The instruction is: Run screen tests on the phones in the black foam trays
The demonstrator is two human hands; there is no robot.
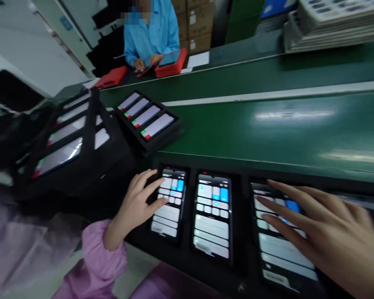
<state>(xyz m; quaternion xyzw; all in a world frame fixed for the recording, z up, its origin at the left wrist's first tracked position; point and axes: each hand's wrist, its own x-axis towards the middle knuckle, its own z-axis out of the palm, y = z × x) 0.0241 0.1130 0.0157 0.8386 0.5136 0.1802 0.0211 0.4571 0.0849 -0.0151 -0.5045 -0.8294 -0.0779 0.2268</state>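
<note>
Lightly spread, the fingers (153, 185) of the left hand (134, 207) curve over the upper part of a smartphone (168, 216), with the thumb reaching onto its lit screen. Nothing is pinched or gripped. The right hand (327, 234) lies further along, its long fingers fanned open across a second smartphone (283, 249), covering the upper half of the screen without closing around it. Between the hands, a third smartphone (212, 216) sits untouched. All three phones show a settings panel with pale and blue tiles, and each lies in its own recess of a black tray (239, 265). A pink sleeve (101, 257) gathers at the left wrist.

Beyond the tray runs a green conveyor belt (268, 133). A black holder (148, 120) on its near edge carries four more phones, and a larger black rack of phones (71, 141) stands to the left. Stacked white trays (333, 27) rest at the upper right. Across the belt, a co-worker in a blue smock (151, 33) has both hands (146, 62) by a red phone case (171, 62), near cardboard boxes (193, 23).
</note>
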